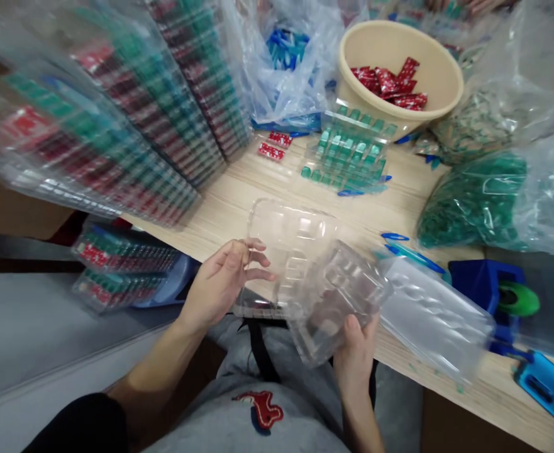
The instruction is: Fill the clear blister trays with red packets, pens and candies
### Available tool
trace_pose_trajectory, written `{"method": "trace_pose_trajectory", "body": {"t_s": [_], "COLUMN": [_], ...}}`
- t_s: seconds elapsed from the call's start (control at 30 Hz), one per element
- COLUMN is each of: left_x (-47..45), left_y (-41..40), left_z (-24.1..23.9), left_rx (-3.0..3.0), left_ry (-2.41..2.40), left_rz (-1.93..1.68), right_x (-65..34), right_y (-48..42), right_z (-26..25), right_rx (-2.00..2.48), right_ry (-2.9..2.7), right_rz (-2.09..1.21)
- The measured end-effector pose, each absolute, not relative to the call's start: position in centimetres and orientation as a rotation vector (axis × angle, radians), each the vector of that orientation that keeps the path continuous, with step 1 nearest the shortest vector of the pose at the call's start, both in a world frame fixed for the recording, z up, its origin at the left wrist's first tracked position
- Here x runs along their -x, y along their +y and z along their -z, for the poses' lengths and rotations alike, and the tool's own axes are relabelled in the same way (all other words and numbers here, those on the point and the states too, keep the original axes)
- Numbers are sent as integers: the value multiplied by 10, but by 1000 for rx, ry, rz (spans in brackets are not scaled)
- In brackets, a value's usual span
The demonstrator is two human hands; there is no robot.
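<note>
Head view | left hand (222, 274): fingers spread at the near-left of a clear tray (277, 236) on the table (215, 214), contact unclear | right hand (359, 355): pinching a smaller clear tray (343, 289), tilted, overlapping the first tray's right side | bowl (439, 75) beyond, red packets (392, 85) inside

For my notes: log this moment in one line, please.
left hand: at clear tray; right hand: holding clear packaging; bowl: red packets
</note>
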State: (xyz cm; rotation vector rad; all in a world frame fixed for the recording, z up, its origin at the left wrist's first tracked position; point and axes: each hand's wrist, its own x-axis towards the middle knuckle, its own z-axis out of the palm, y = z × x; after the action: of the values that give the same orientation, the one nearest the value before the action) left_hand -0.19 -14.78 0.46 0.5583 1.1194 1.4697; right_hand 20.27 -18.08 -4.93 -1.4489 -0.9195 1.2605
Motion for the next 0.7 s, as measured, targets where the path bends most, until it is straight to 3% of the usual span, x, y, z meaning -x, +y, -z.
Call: {"method": "trace_pose_trajectory", "body": {"t_s": [0.37, 0.7], "left_x": [21, 31], "left_y": [-122, -109], "left_z": [29, 43], "left_rx": [42, -84], "left_ry": [1336, 1386], "left_rz": [-1578, -1672], "right_x": [-210, -206], "right_y": [-185, -193], "right_z": [41, 51], "right_rx": [1557, 1582], "right_ry": [-1082, -1125], "right_rz": [-1093, -1142]}}
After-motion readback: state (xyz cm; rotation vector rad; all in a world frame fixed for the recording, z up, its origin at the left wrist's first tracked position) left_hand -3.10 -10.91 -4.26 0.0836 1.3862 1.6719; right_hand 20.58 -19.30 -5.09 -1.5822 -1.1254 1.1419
